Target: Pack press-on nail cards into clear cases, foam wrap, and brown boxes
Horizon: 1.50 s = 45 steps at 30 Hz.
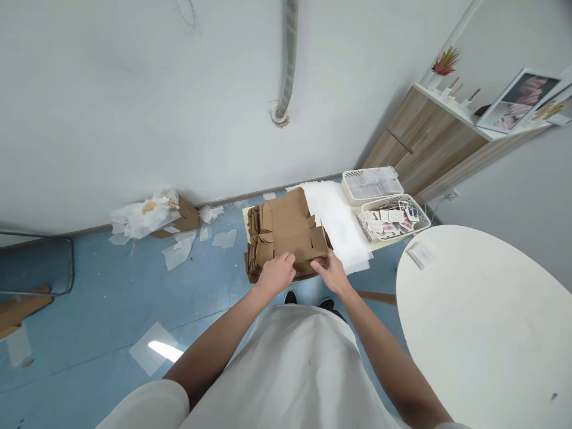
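Small packing workspace: stacked flat cartons [290,217], white sheets [328,220], basket [404,232] of printed cards [395,215], paper scraps [224,239] littering floor [102,298].

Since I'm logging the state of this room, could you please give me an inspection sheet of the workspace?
Surface: pale yellow worktop, mostly covered.
Job's things: stacked brown cardboard with cut flaps; white sheets to its right, then two white baskets of small items.
Clutter: paper scraps on the blue floor; a brown carton near the wall.
Hands: left hand and right hand both at the cardboard's near side; firmness of hold cannot be told.
Cables: thin cord by the wall socket.
Surroundings: round white table at right; wooden cabinet beyond; hose on the wall.
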Available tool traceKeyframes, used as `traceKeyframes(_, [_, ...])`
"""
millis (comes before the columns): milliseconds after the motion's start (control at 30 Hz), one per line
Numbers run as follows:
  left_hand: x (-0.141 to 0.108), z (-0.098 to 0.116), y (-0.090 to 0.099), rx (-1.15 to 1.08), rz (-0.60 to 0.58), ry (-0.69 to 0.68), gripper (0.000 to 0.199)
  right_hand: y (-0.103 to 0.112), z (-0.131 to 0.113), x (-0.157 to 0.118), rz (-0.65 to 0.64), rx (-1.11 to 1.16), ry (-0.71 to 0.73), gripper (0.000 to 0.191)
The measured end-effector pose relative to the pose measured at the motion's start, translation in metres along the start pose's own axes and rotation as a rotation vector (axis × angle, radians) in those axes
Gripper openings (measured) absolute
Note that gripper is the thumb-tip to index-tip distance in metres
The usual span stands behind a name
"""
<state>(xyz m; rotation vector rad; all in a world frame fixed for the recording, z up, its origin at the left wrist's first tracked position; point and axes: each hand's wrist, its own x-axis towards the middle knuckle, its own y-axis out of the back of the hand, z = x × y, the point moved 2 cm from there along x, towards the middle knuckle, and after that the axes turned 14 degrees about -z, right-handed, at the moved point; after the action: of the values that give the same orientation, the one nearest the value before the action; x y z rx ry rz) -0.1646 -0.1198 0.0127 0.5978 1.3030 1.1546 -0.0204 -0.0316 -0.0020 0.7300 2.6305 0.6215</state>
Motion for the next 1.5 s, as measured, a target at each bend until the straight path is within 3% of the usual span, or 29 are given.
traceKeyframes(133, [-0.002, 0.007, -0.003, 0.02, 0.005, -0.099, 0.016, 0.013, 0.006, 0.006, 0.148, 0.228, -0.116, 0.074])
traceKeyframes(267, [-0.001, 0.01, -0.004, -0.04, -0.023, -0.165, 0.016, 0.02, 0.012, 0.011, 0.17, 0.197, -0.205, 0.064])
traceKeyframes(367, [0.0, 0.006, 0.001, -0.153, 0.009, -0.174, 0.022, 0.02, 0.017, 0.01, 0.173, 0.199, -0.222, 0.067])
traceKeyframes(567, [0.011, -0.022, 0.019, -0.287, 0.283, -0.004, 0.047, 0.02, 0.016, 0.004, 0.209, 0.349, -0.204, 0.07])
traceKeyframes(667, [0.019, -0.039, 0.023, -0.297, 0.324, 0.107, 0.063, 0.027, 0.016, 0.0, 0.282, 0.388, -0.18, 0.066])
traceKeyframes(733, [0.025, -0.048, 0.022, -0.316, 0.264, 0.174, 0.074, 0.033, 0.018, -0.004, 0.313, 0.414, -0.17, 0.064])
traceKeyframes(833, [0.035, -0.053, 0.016, -0.306, 0.07, 0.252, 0.081, 0.041, 0.024, -0.012, 0.361, 0.45, -0.157, 0.061])
traceKeyframes(933, [0.044, -0.052, 0.01, -0.241, -0.084, 0.29, 0.069, 0.044, 0.033, -0.021, 0.407, 0.482, -0.167, 0.061])
traceKeyframes(1000, [0.05, -0.048, 0.009, -0.191, -0.119, 0.265, 0.052, 0.045, 0.039, -0.028, 0.431, 0.493, -0.188, 0.061])
traceKeyframes(1100, [0.059, -0.037, 0.015, -0.122, -0.084, 0.2, 0.033, 0.047, 0.044, -0.04, 0.499, 0.48, -0.22, 0.06])
traceKeyframes(1233, [0.07, -0.008, 0.034, -0.064, 0.057, 0.115, 0.03, 0.057, 0.046, -0.063, 0.643, 0.384, -0.21, 0.053])
traceKeyframes(1367, [0.082, 0.042, 0.052, -0.084, 0.144, -0.053, 0.03, 0.073, 0.059, -0.098, 0.817, 0.276, -0.226, 0.038])
traceKeyframes(1500, [0.098, 0.108, 0.055, -0.133, 0.186, -0.233, 0.03, 0.089, 0.081, -0.148, 1.004, 0.209, -0.299, 0.03])
